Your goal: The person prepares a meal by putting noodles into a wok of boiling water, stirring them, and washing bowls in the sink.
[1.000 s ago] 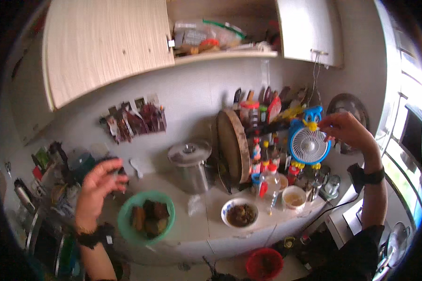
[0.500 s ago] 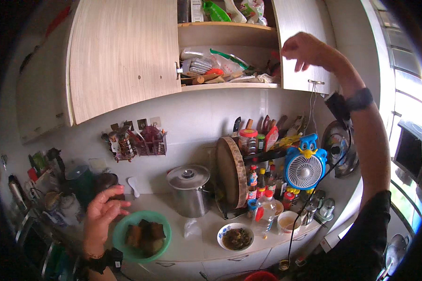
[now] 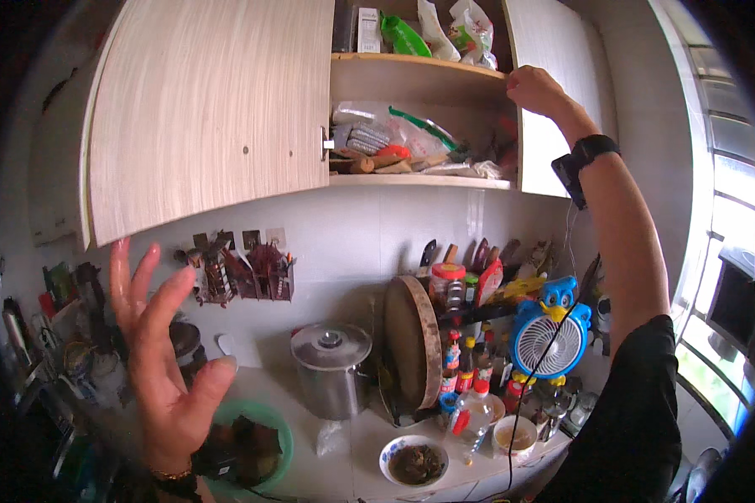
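right hand (image 3: 535, 89) up at the wall cabinet, fingers curled over the front edge of the upper shelf (image 3: 419, 60) beside the open right cabinet door (image 3: 554, 92); nothing else seen in its grip. shelf of pale wood, long axis running left to right, front edge facing the room, carrying packets and a green pouch (image 3: 408, 35). below it the lower shelf (image 3: 419, 179), same lie, crowded with plastic bags and wrapped goods. left cabinet door (image 3: 214, 117) of light wood grain, closed over the left half.

left hand (image 3: 164, 360) raised in front of the counter (image 3: 352, 444), palm toward the camera, fingers spread wide and pointing up, holding nothing, above a green bowl (image 3: 264, 419) of dark food.

further along the counter: steel pot with lid (image 3: 331, 369), round wooden board (image 3: 417, 344) standing on edge, blue bird-shaped fan (image 3: 549, 335), white bowl (image 3: 413, 459) of dark contents.
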`<state>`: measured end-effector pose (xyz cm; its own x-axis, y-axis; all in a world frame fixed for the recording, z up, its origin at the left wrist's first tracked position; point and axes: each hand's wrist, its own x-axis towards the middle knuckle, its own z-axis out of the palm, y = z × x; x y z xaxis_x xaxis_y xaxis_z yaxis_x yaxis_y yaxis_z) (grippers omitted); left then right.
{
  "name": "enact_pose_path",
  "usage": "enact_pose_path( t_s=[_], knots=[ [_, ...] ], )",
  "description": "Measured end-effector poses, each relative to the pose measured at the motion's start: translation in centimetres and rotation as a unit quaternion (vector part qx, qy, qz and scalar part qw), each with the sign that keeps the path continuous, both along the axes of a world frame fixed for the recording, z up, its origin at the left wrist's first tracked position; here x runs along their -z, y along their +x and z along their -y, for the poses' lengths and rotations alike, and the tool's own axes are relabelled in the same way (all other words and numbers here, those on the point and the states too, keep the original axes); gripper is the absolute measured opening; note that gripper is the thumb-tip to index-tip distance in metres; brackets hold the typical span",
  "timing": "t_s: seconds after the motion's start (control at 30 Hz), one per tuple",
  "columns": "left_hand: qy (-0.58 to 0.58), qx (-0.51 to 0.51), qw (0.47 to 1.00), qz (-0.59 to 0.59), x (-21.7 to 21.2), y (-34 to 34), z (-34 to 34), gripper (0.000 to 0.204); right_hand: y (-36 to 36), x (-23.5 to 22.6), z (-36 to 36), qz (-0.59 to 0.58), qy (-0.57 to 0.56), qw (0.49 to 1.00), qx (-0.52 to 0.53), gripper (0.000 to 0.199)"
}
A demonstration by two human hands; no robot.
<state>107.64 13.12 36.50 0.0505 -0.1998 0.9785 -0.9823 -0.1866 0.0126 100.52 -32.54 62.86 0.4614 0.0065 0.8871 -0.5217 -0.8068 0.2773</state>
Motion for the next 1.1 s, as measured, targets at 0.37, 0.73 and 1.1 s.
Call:
enact_pose_path(
  t_s=[0.37,0.73,1.1],
  knots=[
    [-0.084,0.007,0.996,-0.015,-2.8,1.4,1.9,0.069,7.6,-4.2,3.0,0.092,0.133,0.979,-0.126,0.033],
    [-0.083,-0.085,0.985,-0.128,-1.7,1.7,1.2,0.083,15.4,-11.3,15.3,0.186,0.199,0.958,-0.090,0.057],
    [-0.208,-0.264,0.937,-0.092,-1.5,4.5,0.2,0.049,9.8,-10.4,4.8,0.348,0.012,0.937,-0.016,0.059]
  ],
)
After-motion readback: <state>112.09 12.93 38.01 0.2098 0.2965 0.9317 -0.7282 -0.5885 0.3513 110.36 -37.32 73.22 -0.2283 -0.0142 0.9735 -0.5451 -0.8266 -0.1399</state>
